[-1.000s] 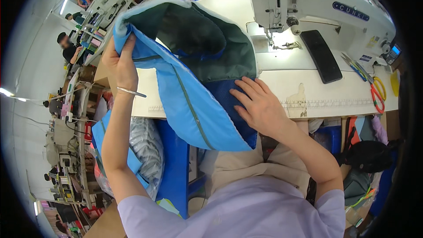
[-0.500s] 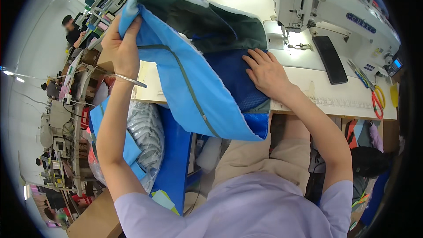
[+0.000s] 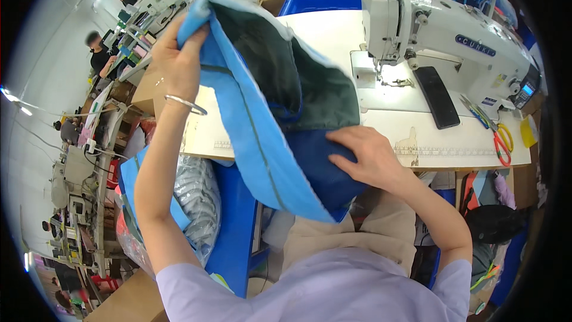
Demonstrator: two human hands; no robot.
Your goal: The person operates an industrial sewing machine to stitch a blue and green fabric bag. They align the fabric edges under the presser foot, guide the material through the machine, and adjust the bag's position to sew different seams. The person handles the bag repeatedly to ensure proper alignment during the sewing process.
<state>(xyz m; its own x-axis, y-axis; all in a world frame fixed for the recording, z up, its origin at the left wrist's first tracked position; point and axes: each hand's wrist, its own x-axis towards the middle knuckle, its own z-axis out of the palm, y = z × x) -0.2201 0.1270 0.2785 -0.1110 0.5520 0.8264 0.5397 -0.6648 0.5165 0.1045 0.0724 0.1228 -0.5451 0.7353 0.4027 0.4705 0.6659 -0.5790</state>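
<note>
My left hand [image 3: 182, 59] is closed on the upper corner of a sewn bag-like piece [image 3: 256, 149], light blue with a green zip strip outside, dark green lining and a navy panel inside. It holds that corner raised over the table's left part, and a metal bangle circles the wrist. My right hand [image 3: 372, 158] lies on the navy panel [image 3: 316, 164], fingers bent but apart. The piece hangs over the front edge of the white sewing table [image 3: 319, 36]. To its right stand the sewing machine [image 3: 441, 36] and, beside the needle area, a black phone [image 3: 436, 96].
Multicoloured scissors [image 3: 500, 146] lie on the table's right. A blue crate [image 3: 319, 0] stands behind. Below left are a blue surface [image 3: 229, 232], blue fabric [image 3: 137, 170] and a plastic-wrapped bundle [image 3: 196, 197]. People [image 3: 98, 53] sit at machines along the left. A black bag [image 3: 494, 226] is below right.
My left hand has moved rightward with the corner. My right hand moved up half a second ago and is lower again now, over the navy panel. The piece's lower end has dropped since then.
</note>
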